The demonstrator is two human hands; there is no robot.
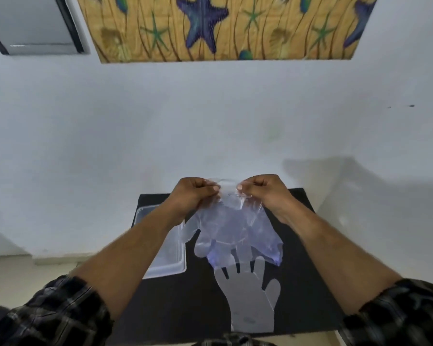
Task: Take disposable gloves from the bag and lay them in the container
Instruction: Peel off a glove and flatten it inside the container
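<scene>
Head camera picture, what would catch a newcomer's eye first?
Both hands, left hand and right hand, pinch the top of a clear plastic bag at centre. A translucent disposable glove lies flat on the black mat below it, with a clear plastic container to the left.

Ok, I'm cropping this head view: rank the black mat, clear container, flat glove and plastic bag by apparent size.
1. black mat
2. plastic bag, held up by both hands, so nearness may inflate it
3. clear container and flat glove: too close to rank, the container being partly hidden by an arm.
</scene>
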